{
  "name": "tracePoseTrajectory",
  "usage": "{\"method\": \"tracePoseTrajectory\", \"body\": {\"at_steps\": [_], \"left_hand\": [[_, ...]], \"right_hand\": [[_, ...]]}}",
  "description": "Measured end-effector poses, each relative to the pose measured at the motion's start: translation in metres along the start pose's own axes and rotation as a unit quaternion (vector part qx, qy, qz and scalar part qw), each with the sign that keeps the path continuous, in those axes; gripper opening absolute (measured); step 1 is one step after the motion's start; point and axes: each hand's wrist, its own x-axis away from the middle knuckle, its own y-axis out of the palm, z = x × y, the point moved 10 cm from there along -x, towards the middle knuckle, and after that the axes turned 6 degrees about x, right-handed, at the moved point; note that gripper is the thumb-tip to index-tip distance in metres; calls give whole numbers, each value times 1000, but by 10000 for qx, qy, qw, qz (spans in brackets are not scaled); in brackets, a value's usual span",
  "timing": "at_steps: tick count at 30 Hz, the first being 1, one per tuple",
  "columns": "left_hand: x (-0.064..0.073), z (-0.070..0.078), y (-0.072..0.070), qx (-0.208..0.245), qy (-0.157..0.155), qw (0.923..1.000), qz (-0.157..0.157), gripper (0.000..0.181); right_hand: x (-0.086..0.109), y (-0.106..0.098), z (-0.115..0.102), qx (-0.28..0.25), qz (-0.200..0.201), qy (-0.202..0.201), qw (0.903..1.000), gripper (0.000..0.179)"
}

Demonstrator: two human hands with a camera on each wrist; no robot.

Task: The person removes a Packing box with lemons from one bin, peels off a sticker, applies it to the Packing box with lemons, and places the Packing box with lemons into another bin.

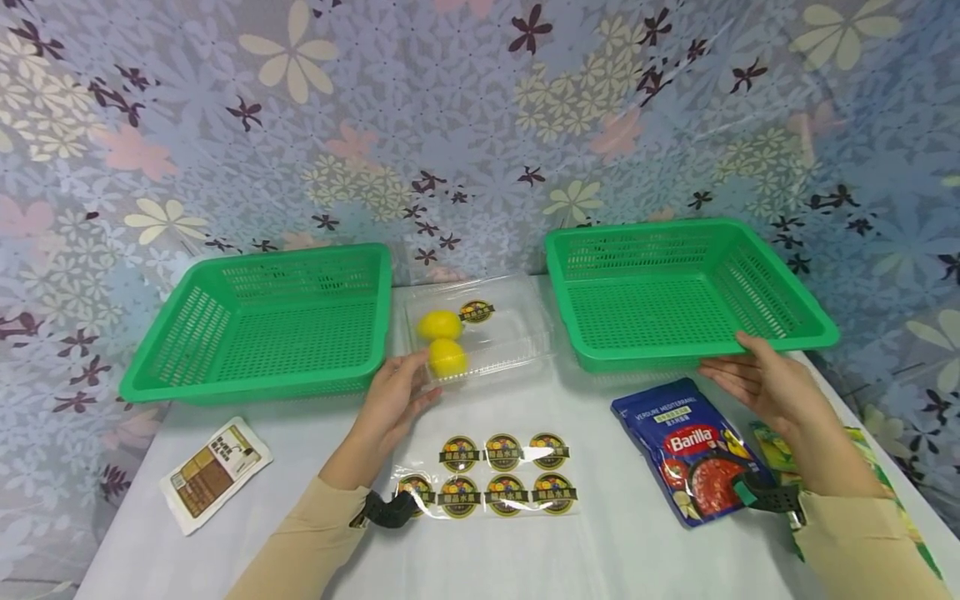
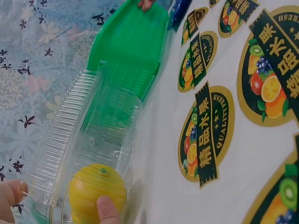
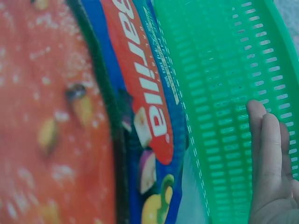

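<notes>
My left hand holds a clear plastic clamshell box at its left end, with the thumb along the front side. Two yellow lemons lie at that end, and a round fruit label shows on the box. In the left wrist view the thumb lies over a lemon seen through the plastic. At the right green basket, my right hand has its thumb over the front rim and straight fingers against the outer wall. A blue Barilla sauce pouch lies beside that hand.
Another green basket stands at the left. A sheet of round fruit stickers lies in front of the box. A white-and-brown packet lies at the left, and a green-and-yellow packet lies partly under the right forearm. A floral curtain hangs behind.
</notes>
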Motion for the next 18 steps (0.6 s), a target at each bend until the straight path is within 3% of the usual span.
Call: {"method": "tracePoseTrajectory", "body": {"at_steps": [9,18], "left_hand": [[12,1,-3,61,10,10000,-68,29],[24,2,-1,105,71,9997,-219,21]], "right_hand": [[-1,1,0,-312,-56,-70,9995,24],[-2,0,2,-120,-131,-74,9998,31]]}}
